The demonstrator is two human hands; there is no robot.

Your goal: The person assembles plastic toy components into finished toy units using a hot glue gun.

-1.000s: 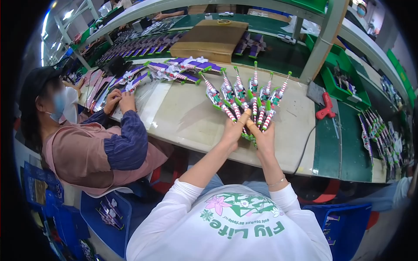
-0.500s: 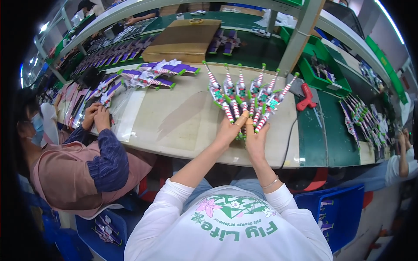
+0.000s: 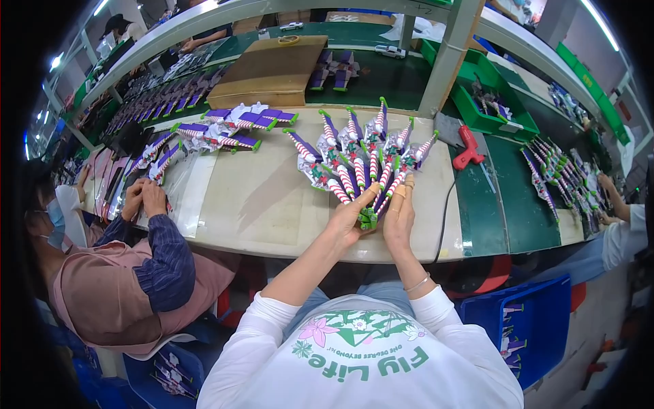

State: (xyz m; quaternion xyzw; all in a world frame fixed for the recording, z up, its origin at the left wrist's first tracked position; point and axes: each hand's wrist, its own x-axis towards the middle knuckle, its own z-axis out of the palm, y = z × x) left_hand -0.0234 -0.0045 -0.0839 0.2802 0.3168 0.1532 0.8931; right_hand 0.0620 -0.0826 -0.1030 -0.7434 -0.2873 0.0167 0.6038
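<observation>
Looked over a cream bench [image 3: 231,225], curved by the lens, with a soft shadow [image 3: 269,198] lying across it. Saw a green worktop [image 3: 490,204] just to the right and a dark green counter [image 3: 371,82] behind. Noted a pale grey post [image 3: 453,61] rising at the back edge, and a long pale rail [image 3: 184,31] arching overhead. Found red seating [image 3: 490,276] tucked partly beneath the front, above grey floor [image 3: 545,392]. Caught bright white tubes [image 3: 599,26] of light high on both sides.
</observation>
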